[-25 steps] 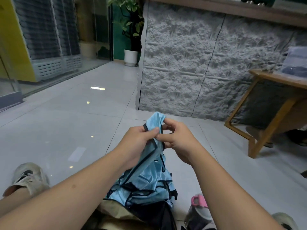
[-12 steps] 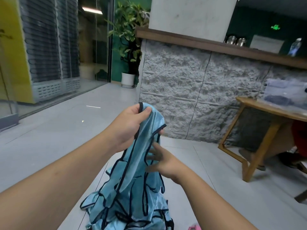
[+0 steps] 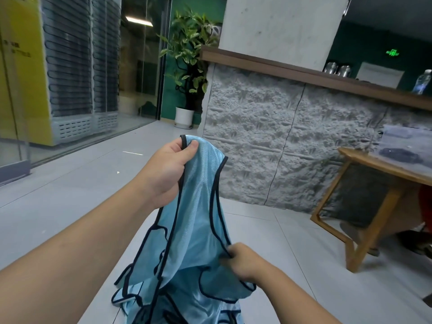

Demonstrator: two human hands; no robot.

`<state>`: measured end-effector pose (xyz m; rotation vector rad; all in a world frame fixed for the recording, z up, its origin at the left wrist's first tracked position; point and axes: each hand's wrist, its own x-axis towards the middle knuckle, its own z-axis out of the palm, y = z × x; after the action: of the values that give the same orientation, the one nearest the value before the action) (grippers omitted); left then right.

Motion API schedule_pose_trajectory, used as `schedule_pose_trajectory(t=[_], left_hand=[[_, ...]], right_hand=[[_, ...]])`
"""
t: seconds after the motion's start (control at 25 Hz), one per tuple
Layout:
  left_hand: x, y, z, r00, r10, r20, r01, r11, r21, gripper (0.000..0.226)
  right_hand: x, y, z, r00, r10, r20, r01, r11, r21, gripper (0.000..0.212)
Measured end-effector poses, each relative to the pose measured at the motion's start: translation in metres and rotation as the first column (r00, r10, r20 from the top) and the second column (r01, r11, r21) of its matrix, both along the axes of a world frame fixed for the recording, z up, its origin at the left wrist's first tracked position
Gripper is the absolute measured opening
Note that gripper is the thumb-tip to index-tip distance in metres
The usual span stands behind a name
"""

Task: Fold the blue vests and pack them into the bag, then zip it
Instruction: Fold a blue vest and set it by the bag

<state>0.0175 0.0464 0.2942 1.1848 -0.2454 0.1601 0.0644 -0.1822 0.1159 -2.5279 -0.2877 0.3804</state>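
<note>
The left hand (image 3: 169, 169) is raised in front of the person with its forearm stretched up from the lower left, thumb and fingers pinching the dark-trimmed top edge of a blue vest (image 3: 198, 218) so the fabric hangs straight down. The right hand (image 3: 243, 260) sits lower and to the right, forearm coming in from the bottom edge, its fingers curled and gripping the vest's dark side trim. The vest's lower part drapes onto more bunched blue fabric (image 3: 182, 305) above the tiled floor (image 3: 70, 195).
</note>
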Motion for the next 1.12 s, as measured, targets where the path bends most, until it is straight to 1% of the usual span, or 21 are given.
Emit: schedule_pose_trajectory(t=[0.12,0.16,0.2,0.24,0.28,0.36,0.44,0.52,0.64,0.68,0.76,0.8,0.88,0.96,1.04,1.12], left_hand=[[0.004,-0.001,-0.002,1.000,0.012,-0.003,-0.012,1.000,0.012,0.021],[0.004,-0.001,-0.003,1.000,0.015,-0.009,-0.015,1.000,0.013,0.021],[0.004,-0.002,-0.003,1.000,0.019,-0.016,-0.018,1.000,0.013,0.021],[0.005,-0.003,-0.003,0.999,0.025,-0.019,-0.025,1.000,0.013,0.020],[0.005,-0.003,-0.004,0.999,0.031,-0.023,-0.031,0.999,0.015,0.020],[0.005,-0.003,-0.005,0.999,0.038,-0.031,-0.038,0.999,0.023,0.020],[0.006,-0.005,-0.007,0.998,0.040,-0.039,-0.038,0.998,0.041,0.020],[0.003,-0.008,-0.010,0.999,0.033,-0.039,-0.030,0.997,0.077,0.022],[0.004,-0.013,-0.013,0.997,0.068,-0.025,-0.063,0.983,0.172,0.023],[0.005,-0.013,-0.015,0.996,0.085,-0.015,-0.080,0.976,0.204,0.023],[0.008,-0.011,-0.017,0.993,0.116,0.021,-0.117,0.952,0.282,0.025],[0.009,-0.009,-0.017,0.992,0.124,0.040,-0.130,0.938,0.320,0.030],[0.012,-0.003,-0.017,0.988,0.141,0.063,-0.154,0.923,0.354,0.039],[0.014,0.001,-0.017,0.986,0.162,0.046,-0.167,0.919,0.357,0.043],[0.013,0.004,-0.014,0.984,0.174,0.050,-0.180,0.913,0.366,0.032],[0.017,0.006,-0.015,0.978,0.200,0.055,-0.206,0.898,0.389,0.022]], right_hand=[[-0.007,-0.013,-0.020,0.997,-0.015,-0.074,0.009,0.997,-0.075,0.019],[-0.008,-0.017,-0.025,0.996,-0.016,-0.087,0.009,0.997,-0.081,0.029],[-0.009,-0.020,-0.029,0.996,-0.018,-0.089,0.011,0.996,-0.083,0.049],[-0.010,-0.023,-0.030,0.996,-0.017,-0.090,0.007,0.994,-0.113,0.066],[-0.010,-0.025,-0.028,0.997,-0.005,-0.081,-0.008,0.985,-0.170,0.072],[-0.008,-0.025,-0.017,0.998,0.028,-0.049,-0.040,0.965,-0.261,0.067],[-0.006,-0.023,0.000,0.998,0.062,0.018,-0.054,0.959,-0.279,0.063],[-0.002,-0.018,0.023,0.984,0.084,0.159,-0.035,0.957,-0.287,0.062],[0.002,-0.010,0.065,0.930,0.102,0.353,-0.030,0.979,-0.202,0.055],[0.003,-0.009,0.078,0.907,0.112,0.406,-0.029,0.978,-0.205,0.053],[0.008,-0.012,0.101,0.864,0.118,0.489,0.027,0.960,-0.280,0.051],[0.011,-0.013,0.109,0.851,0.103,0.514,0.075,0.946,-0.315,0.046],[0.013,-0.014,0.124,0.853,0.050,0.519,0.187,0.900,-0.394,0.025],[0.015,-0.017,0.132,0.866,-0.019,0.499,0.261,0.870,-0.419,0.032],[0.012,-0.021,0.137,0.847,-0.048,0.530,0.298,0.867,-0.399,0.028],[0.005,-0.021,0.145,0.805,-0.050,0.591,0.309,0.886,-0.347,0.035]])
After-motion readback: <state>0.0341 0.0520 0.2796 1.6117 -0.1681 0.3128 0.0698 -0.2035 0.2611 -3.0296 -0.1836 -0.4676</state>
